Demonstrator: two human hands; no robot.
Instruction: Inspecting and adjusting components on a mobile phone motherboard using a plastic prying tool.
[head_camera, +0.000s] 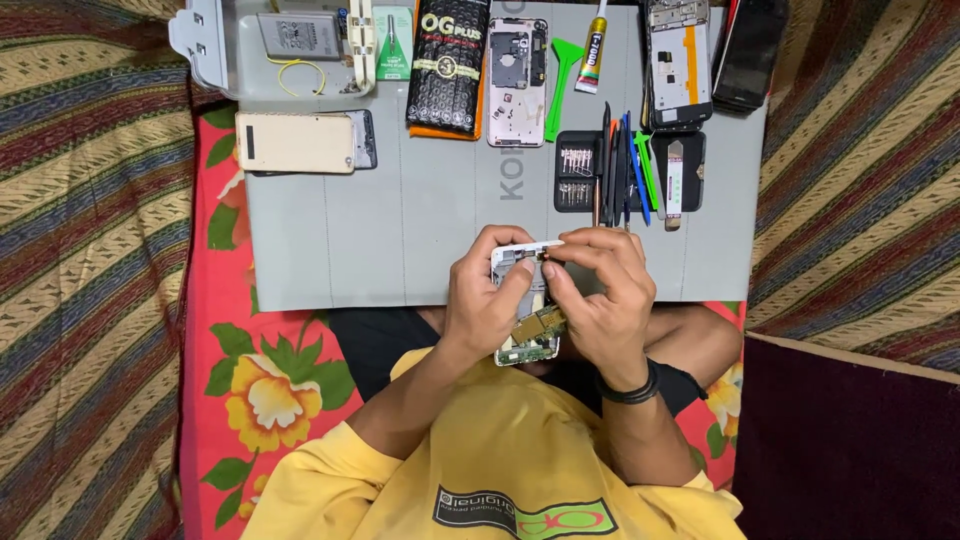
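An opened white phone frame (524, 255) with a bare circuit board (537, 326) showing near its lower end is held up over the near edge of a grey work mat (400, 240). My left hand (487, 295) grips its left side, thumb across the middle. My right hand (600, 290) holds the right side, its fingertips pinched at the phone's top right corner; I cannot tell if they hold a small tool. A black band sits on the right wrist.
The mat's far part carries a gold phone back (295, 142), a black packet (449, 62), an opened pink phone (517, 82), a green pry tool (562, 75), a glue tube (593, 55), a screwdriver kit (630, 170) and stacked phone parts (680, 65). Patterned fabric lies on both sides.
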